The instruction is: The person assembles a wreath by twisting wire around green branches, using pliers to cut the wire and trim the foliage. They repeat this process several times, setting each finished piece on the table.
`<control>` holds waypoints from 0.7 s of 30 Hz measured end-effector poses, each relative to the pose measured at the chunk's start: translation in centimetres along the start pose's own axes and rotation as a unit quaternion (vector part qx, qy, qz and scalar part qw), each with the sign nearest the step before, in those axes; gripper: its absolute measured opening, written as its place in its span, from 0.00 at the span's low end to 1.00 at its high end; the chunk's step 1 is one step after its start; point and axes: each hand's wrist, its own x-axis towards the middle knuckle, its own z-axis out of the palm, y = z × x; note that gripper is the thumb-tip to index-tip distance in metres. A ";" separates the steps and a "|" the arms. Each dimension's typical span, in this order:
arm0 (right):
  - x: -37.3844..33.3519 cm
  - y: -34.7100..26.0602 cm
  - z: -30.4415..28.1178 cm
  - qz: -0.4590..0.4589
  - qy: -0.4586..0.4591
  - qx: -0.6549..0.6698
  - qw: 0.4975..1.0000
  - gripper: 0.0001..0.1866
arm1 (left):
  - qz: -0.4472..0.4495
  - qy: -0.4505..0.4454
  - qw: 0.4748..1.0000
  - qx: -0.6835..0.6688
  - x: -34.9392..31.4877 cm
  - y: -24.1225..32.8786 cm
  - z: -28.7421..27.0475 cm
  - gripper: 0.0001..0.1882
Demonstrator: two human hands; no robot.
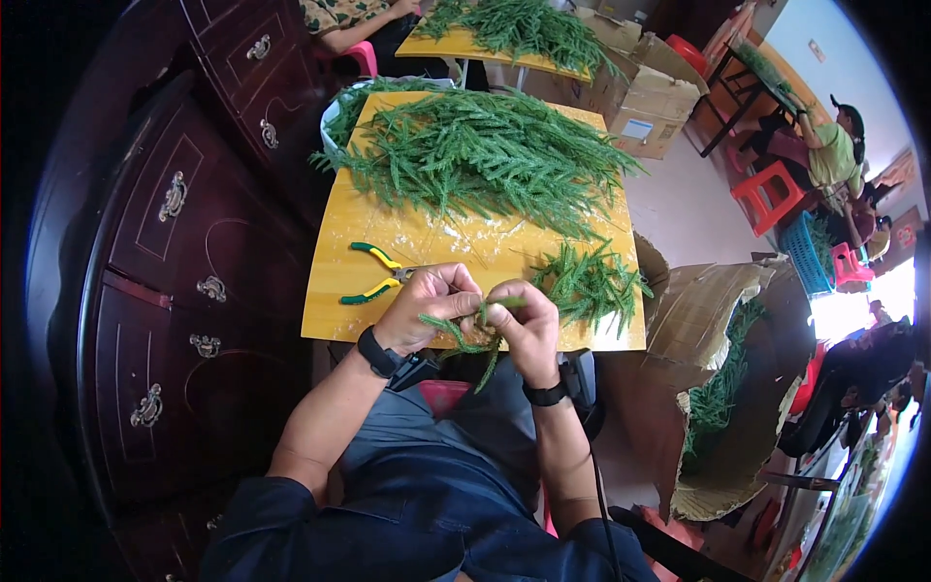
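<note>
Sprig [449,328], green, one: in front of you, above the table's near edge, between your two hands.
Left hand [427,308] and right hand [529,325]: close together, the fingertips of each pinched on the sprig.
Step, as judged: fingering the stems, perhaps to join or part them; your fingers hide which. The next move likely calls for one steady pinch while the other hand works.
Pliers [401,274], green-and-yellow handles spread: lying just beside your left hand, untouched.
Small pile [587,286] of sprigs: on the table [335,228], right of your hands.
Large heap [495,155] of branches: table's far half.
Containers: torn carton [698,301] at your right, greenery inside; white sack [330,126] beyond the table's far left, greenery inside; far carton [655,112], contents not clear; blue basket [803,250], far right, greenery in it.
</note>
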 end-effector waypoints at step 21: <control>0.6 -0.6 1.1 -0.325 0.046 -0.453 0.829 0.17 | 0.009 0.118 0.991 -0.065 0.0 -1.8 0.2 0.07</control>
